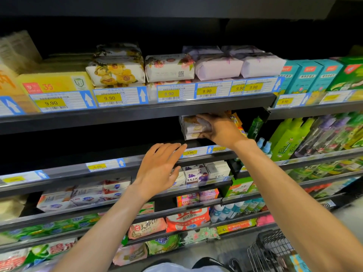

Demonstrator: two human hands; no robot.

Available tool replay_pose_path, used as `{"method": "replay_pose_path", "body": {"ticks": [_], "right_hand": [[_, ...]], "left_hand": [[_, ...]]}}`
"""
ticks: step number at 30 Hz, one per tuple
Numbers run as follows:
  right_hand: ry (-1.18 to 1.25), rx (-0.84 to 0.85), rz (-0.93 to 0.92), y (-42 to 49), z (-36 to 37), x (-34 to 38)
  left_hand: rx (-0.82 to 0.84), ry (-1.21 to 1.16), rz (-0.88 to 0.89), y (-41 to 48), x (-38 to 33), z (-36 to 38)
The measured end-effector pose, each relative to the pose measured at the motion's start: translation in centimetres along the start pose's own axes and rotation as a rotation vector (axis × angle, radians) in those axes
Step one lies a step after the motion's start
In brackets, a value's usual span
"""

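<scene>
Under the upper shelf (137,112), at one o'clock from centre, the right hand (218,130) gripped a clear-wrapped soap pack (193,127): pale stacked bars with small gold labels. At seven o'clock from it, the left hand (159,169) hovered, fingers straight and holding nothing.

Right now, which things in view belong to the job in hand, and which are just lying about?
In use: right hand gripping the wrapped soap pack at the second shelf; left hand, open, near that shelf's edge.
Lying about: floral soap bars above, green bottles, Lux boxes, wire basket.
</scene>
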State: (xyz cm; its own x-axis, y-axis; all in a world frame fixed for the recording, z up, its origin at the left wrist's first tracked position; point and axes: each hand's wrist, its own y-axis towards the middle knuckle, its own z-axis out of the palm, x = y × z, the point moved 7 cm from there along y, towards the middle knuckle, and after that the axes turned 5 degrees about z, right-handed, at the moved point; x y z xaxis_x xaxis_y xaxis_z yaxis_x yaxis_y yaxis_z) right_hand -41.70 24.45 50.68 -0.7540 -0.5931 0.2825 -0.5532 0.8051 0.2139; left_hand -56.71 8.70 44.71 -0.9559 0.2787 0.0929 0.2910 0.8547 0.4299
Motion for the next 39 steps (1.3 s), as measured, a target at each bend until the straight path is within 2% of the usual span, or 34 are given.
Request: {"method": "replay_pose_path", "body": {"ticks": [3,7,9,11,16,22,27,31,39], "right_hand": [[-0.016,-0.064,0.075,-2.0,-1.4,-0.7],[-0.004,-0.386,0.081,-9.2,-4.0,-2.2],[-0.019,-0.469,0.146,-13.9,-4.0,-3.8],[-0.049,-0.497,0.273,-19.0,-3.3,-6.0],[-0.101,-0.4,0.668,-33.6,1.0,-12.0],[-0.08,-0.282,1.189,-52.5,5.5,-17.5],[-0.047,-0.221,1.426,-63.1,7.7,-20.5],[0.071,-0.172,1.611,-70.6,10.7,-23.3],[0.311,-0.123,1.78,-77.3,16.8,-27.1]], "left_hand": [[-0.072,-0.128,0.007,-0.5,-0.5,-1.3],[-0.214,-0.292,0.086,-1.6,-3.5,-2.2],[-0.203,-0.384,0.143,-1.6,-5.7,-1.4],[-0.11,-0.441,0.199,-1.3,-8.4,0.4],[0.195,-0.488,0.313,-0.6,-16.5,5.9],[0.429,-0.52,0.504,-0.1,-28.8,11.0],[0.568,-0.538,0.605,0.0,-39.3,14.1],[0.68,-0.526,0.675,-0.8,-47.6,17.1],[0.879,-0.44,0.728,-2.8,-58.4,22.9]]}}
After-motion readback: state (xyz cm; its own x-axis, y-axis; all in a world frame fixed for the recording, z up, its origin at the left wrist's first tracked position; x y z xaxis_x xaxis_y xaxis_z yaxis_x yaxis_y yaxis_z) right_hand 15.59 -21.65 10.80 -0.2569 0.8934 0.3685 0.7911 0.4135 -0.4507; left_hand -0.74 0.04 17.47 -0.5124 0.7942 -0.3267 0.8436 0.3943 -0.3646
